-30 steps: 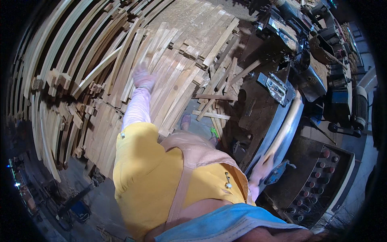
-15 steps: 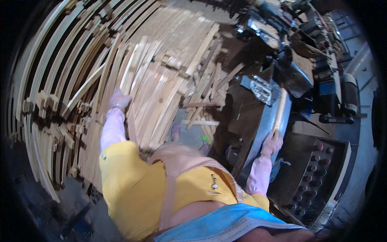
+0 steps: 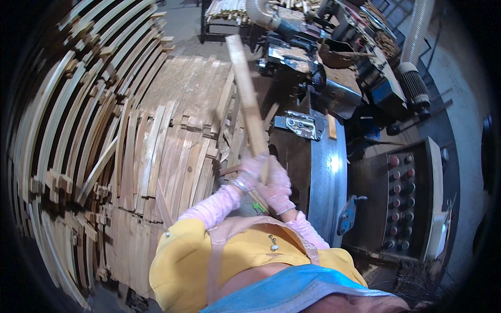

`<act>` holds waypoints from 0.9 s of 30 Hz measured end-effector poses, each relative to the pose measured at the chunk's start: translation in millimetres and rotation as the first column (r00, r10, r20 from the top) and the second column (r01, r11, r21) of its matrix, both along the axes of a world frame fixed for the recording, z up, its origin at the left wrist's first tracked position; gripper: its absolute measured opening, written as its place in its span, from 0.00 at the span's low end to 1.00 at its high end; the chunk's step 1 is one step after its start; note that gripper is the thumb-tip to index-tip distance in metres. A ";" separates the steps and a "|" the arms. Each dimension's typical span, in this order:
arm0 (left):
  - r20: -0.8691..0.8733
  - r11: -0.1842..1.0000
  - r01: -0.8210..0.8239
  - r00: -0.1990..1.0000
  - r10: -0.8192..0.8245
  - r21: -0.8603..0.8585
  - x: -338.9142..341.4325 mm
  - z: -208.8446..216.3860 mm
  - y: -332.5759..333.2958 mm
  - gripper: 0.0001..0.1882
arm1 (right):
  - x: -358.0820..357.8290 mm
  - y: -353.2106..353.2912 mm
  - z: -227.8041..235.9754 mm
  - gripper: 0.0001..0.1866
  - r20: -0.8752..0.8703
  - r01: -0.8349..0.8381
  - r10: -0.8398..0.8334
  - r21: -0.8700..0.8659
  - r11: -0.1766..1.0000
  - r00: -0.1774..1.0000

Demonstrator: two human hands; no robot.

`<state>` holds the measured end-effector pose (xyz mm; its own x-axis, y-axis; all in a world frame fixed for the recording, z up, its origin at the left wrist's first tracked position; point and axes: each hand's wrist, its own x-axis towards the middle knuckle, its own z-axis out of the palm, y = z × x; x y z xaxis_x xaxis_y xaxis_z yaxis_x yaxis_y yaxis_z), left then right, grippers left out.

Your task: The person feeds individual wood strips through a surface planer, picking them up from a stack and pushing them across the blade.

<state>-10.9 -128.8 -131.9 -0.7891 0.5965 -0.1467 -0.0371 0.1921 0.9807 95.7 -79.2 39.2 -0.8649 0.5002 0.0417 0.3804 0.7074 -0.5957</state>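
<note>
In front of my body both gloved hands are closed round a pale wooden strip (image 3: 248, 99). The strip slants up and away from me, its far end to the upper left. My left hand (image 3: 251, 169) wraps its lower part. Against it, slightly lower and to the right, my right hand (image 3: 275, 189) also grips the strip; its fingers are partly blurred. Beyond my left arm lies a stack of wooden strips (image 3: 177, 161). On the metal machine bed (image 3: 326, 180) at right, the end of another wooden piece (image 3: 332, 127) shows beside a metal guide block (image 3: 302, 126).
A tall rack of stacked strips (image 3: 68, 120) fills the left. The woodworking machine (image 3: 339, 88) has shavings on it at the far right. A control panel (image 3: 399, 201) with several knobs stands near right. Hoses (image 3: 416, 34) and a motor (image 3: 414, 83) are behind.
My left hand has left the stack and my right hand has come off the machine bed. They now meet at my front, round one strip. The view has shifted too.
</note>
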 end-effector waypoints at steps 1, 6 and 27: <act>0.144 0.999 0.024 0.989 -0.029 0.037 20.0 -10.8 30.2 0.27 | 16.3 8.0 4.4 0.40 -0.024 0.150 -0.150 -0.009 0.989 0.988; 0.227 0.744 0.668 0.723 -0.652 0.010 102.9 82.4 63.6 0.46 | 164.6 48.1 -54.2 0.46 -0.031 0.479 -0.481 0.177 0.860 0.876; -0.074 0.862 0.156 0.973 -0.218 -0.483 -52.5 17.2 -25.5 0.37 | 99.7 240.3 -108.1 0.36 -0.210 0.758 -0.742 0.347 0.552 0.637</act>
